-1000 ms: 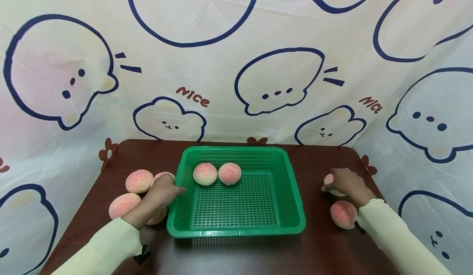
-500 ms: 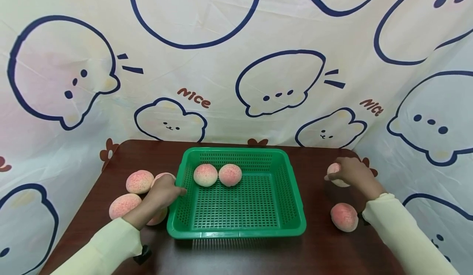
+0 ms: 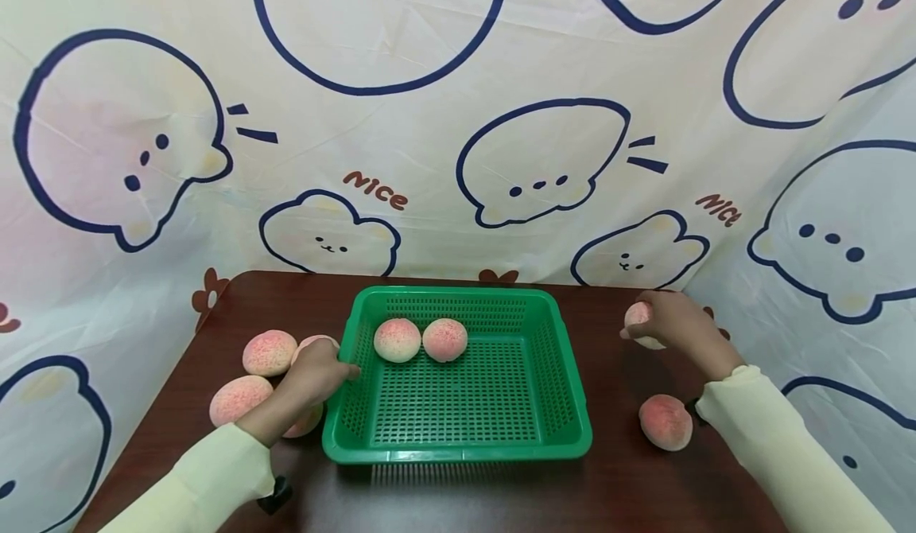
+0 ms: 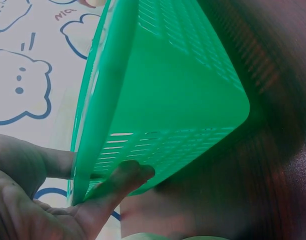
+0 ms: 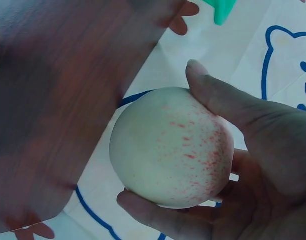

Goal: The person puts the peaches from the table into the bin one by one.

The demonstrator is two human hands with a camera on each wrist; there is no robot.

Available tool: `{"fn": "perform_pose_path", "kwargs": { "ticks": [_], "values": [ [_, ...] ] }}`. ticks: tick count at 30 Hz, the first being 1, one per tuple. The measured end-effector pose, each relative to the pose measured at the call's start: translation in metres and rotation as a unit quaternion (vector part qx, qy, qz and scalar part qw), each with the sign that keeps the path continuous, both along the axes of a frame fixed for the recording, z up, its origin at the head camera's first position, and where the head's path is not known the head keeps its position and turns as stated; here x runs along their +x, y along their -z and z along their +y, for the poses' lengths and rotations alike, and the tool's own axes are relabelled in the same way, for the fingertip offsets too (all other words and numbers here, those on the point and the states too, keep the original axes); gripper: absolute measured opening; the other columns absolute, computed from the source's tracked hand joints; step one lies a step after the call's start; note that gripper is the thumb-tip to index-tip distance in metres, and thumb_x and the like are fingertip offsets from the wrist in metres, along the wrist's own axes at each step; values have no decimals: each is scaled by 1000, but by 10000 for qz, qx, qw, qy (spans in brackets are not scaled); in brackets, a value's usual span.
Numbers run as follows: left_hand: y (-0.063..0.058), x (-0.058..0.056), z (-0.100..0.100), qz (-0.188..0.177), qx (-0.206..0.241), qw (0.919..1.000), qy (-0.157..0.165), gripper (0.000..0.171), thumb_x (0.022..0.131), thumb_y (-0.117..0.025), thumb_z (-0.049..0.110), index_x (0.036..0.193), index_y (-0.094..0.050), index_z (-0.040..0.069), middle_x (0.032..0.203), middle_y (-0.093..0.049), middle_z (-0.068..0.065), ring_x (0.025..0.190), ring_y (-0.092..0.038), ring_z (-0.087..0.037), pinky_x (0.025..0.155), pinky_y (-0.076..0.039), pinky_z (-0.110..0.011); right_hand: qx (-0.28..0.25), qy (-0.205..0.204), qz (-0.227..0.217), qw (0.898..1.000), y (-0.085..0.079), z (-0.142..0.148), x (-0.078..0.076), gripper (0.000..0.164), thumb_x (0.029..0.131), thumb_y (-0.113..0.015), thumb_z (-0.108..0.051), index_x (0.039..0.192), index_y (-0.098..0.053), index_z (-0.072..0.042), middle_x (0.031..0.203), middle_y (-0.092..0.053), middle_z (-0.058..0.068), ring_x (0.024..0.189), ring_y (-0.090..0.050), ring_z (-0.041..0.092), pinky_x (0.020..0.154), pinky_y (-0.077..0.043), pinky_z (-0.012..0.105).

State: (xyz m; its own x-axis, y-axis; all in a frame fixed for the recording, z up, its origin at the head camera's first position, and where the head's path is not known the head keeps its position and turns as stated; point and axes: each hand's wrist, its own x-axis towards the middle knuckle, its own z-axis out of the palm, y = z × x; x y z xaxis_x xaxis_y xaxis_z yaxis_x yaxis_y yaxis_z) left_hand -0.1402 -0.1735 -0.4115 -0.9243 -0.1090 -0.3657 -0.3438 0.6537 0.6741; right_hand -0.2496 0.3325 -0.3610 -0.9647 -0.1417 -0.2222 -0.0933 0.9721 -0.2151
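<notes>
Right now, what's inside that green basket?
Two peaches sit toward the back left. The perforated floor shows in front; what lies directly under them is covered.

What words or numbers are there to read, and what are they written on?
"Nice": brown word on the cartoon cloth, left in the head view.
"Nice": another brown word on that cloth, further right.
"Nic...": small slanted word on the cloth in the left wrist view; its last letter is too blurred to be sure.
No numbers, and no writing I can see on the green basket or peaches.
</notes>
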Motion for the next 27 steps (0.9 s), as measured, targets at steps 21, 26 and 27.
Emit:
{"fn": "perform_pose_path", "kwargs": {
  "ticks": [21, 26, 27],
  "values": [
    [0, 0, -1, -75, -21, 10000, 21, 14, 92, -69, 7, 90, -66, -6, 85, -69, -18, 76, -65, -17, 62, -50, -29, 100, -156, -77, 9998, -28, -40, -6, 64, 82, -79, -47, 124, -61, -2, 107, -70, 18, 89, -64, 30, 64, -51, 38],
    [1, -1, -1, -52, 1, 10000, 8, 14, 91, -69, 7, 90, -66, -6, 84, -68, -17, 76, -64, -18, 62, -49, -29, 170, -240, 21, 9996, -34, -52, -5, 60, 83, -78, -46, 123, -62, -3, 106, -71, 17, 88, -64, 29, 63, -51, 38],
    [1, -1, -1, -38, 9, 10000, 15, 14, 91, -69, 7, 90, -66, -6, 83, -67, -17, 76, -63, -18, 62, -48, -29, 173, -255, 59, 9995, -35, -54, -5, 60, 83, -78, -46, 122, -62, -3, 106, -71, 17, 87, -64, 29, 63, -52, 39]
  ]
}}
